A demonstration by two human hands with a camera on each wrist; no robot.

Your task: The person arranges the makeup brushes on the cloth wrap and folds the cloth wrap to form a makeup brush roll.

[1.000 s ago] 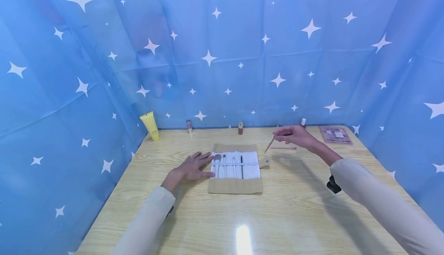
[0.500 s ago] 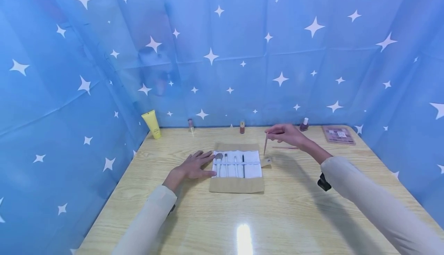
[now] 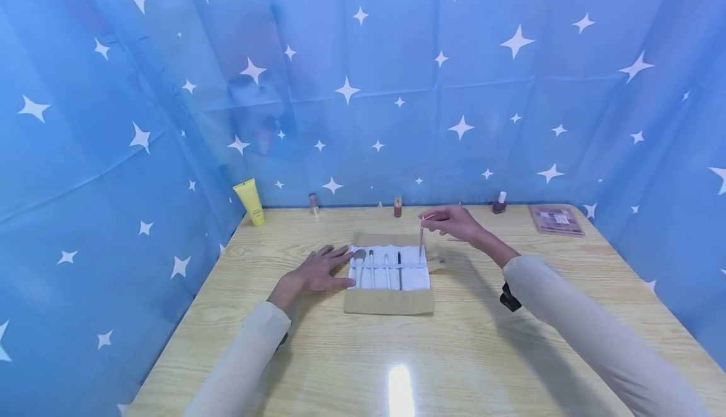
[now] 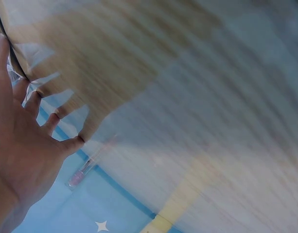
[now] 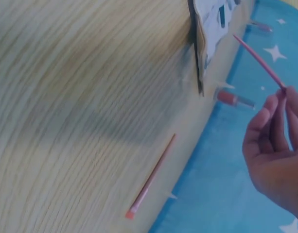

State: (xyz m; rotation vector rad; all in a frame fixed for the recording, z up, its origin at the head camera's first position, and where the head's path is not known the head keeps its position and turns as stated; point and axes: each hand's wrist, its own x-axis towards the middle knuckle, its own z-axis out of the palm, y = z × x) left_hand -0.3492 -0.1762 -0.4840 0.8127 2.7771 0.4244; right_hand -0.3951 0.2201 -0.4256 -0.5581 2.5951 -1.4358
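An unrolled tan brush roll (image 3: pixel 388 303) with a white lining lies on the wooden table, several makeup brushes tucked under its strap. Among them are a fluffy grey-headed brush (image 3: pixel 360 259) at the left and a dark slim one (image 3: pixel 399 271). With fingers spread, my left hand (image 3: pixel 317 271) rests on the roll's left edge. My right hand (image 3: pixel 452 222) pinches a thin pink makeup brush (image 5: pixel 259 60) by its upper end. The brush points down over the right part of the lining. Another pink brush (image 5: pixel 152 175) lies on the table, mostly hidden behind my right hand in the head view.
Along the back stand a yellow tube (image 3: pixel 249 202), a small clear-and-pink tube (image 3: pixel 314 204), a reddish bottle (image 3: pixel 397 207) and a white-capped dark nail polish bottle (image 3: pixel 499 203). A makeup palette (image 3: pixel 556 220) lies at the back right. A starry blue curtain (image 3: pixel 363 89) borders the table.
My right hand has moved left with the pink brush, from beside the roll to above its right part. The brush has swung from slanted to nearly upright. My left hand stays in place.
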